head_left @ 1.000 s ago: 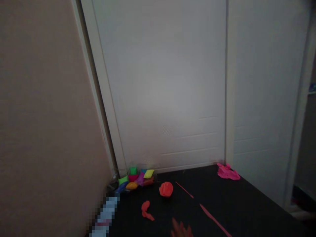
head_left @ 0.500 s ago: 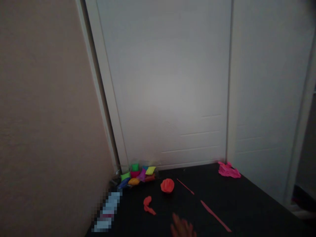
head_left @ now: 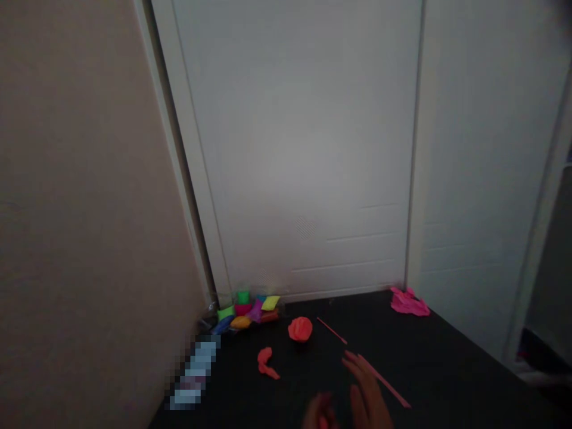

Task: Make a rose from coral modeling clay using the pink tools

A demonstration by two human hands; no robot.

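My left hand (head_left: pixel 318 411) is at the bottom edge of the view, low over the black table, its fingers curled. A small bright orange bit shows between its fingers; what it is stays unclear. Beside it, my right hand (head_left: pixel 370 390) has its fingers stretched out and slightly apart, holding nothing I can see. Its fingertips are close to a long flat pink modelling tool (head_left: pixel 388 384). Farther off lie an orange, layered round lump like a flower (head_left: pixel 300 329), a curved orange scrap (head_left: pixel 267 364) and a thin pink stick tool (head_left: pixel 331 330).
Several coloured packets (head_left: pixel 241 322) in clear plastic lie at the table's back left corner. A crumpled bright pink piece (head_left: pixel 409 302) is at the back right edge. White door panels (head_left: pixel 299 149) stand behind the black table (head_left: pixel 232 387), and a wall (head_left: pixel 89 208) rises at left.
My right hand has come farther into view, moving up and right with fingers extended toward the long pink tool. My left hand now shows beside it. The objects on the table have kept their places.
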